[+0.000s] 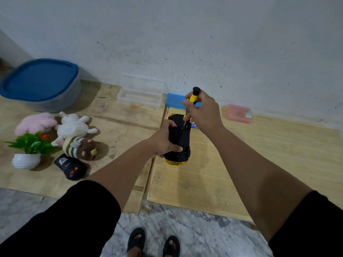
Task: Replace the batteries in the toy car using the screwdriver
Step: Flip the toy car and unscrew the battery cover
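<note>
The toy car (pixel 181 140) lies upside down on the wooden board, its black underside up and yellow body showing at both ends. My left hand (pixel 165 140) grips it from the left side, fingers curled over the underside. My right hand (pixel 201 112) holds a yellow and black screwdriver (pixel 192 101) nearly upright, fingers pinching the handle. The thin metal tip touches the car's underside near its far end.
A blue box (pixel 174 101) and a pink box (pixel 237 114) lie by the wall. A clear plastic case (pixel 141 95) is open at the back. On the left are a blue-lidded tub (pixel 40 84), plush toys (pixel 72 127), a potted plant (pixel 27 151) and a black remote control (pixel 71 166).
</note>
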